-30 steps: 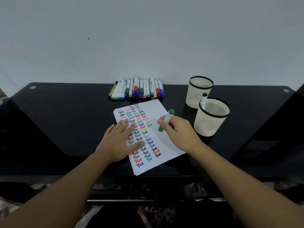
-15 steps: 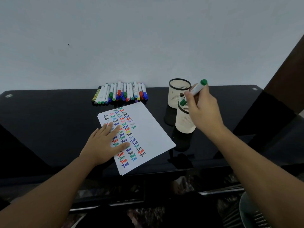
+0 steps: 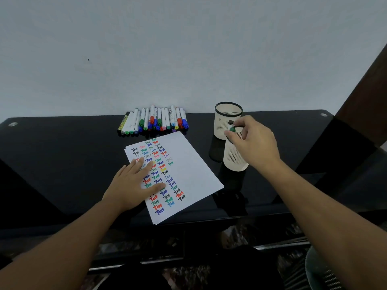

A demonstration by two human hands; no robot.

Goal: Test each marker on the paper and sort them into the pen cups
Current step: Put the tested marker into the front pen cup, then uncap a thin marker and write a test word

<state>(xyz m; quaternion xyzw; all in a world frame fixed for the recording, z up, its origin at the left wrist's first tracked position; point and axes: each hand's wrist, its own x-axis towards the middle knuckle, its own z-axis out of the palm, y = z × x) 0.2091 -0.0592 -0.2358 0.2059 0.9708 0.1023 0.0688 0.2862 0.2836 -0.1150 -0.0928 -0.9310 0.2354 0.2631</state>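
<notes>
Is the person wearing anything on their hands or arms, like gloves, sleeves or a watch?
Nothing that shows. Both forearms are bare up to the bottom edge of the picture, with no sleeve in view. The left hand and right hand have no gloves, and no watch, bracelet or ring can be seen on the visible sides of wrists and fingers.

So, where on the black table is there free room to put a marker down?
The black table is bare left of the paper, in front of the marker row. Another bare patch lies right of the near cup. It is crowded around the two cups, where the right hand lowers the green marker.
</notes>
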